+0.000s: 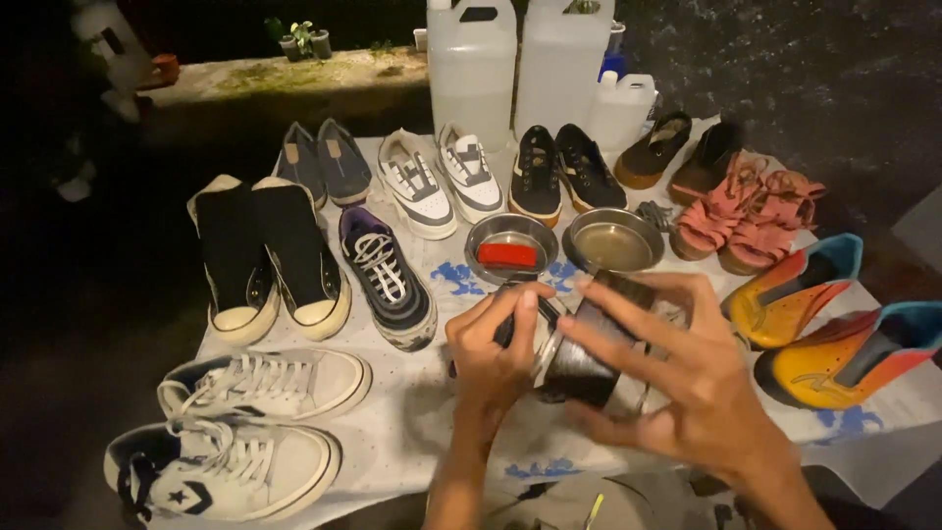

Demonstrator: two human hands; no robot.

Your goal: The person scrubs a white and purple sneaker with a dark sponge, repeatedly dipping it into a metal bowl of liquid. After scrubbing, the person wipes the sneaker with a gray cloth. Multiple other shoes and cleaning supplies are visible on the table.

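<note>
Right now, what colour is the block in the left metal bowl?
Red. The block lies in the left metal bowl, clearest in the head view.

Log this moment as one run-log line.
left hand: on dark tin's lid end | right hand: grips tin | behind: two metal bowls | around: shoes

Both hands meet near the middle of a white cloth (pixel 412 432): the right hand (pixel 677 373) wraps a black tin (pixel 589 368), the left hand (pixel 496 344) touching its lid. Just beyond sit two steel bowls (pixel 616 240), one holding a red block (pixel 506 255). Pairs of shoes ring them, orange boots (pixel 814 324) at right.
</note>
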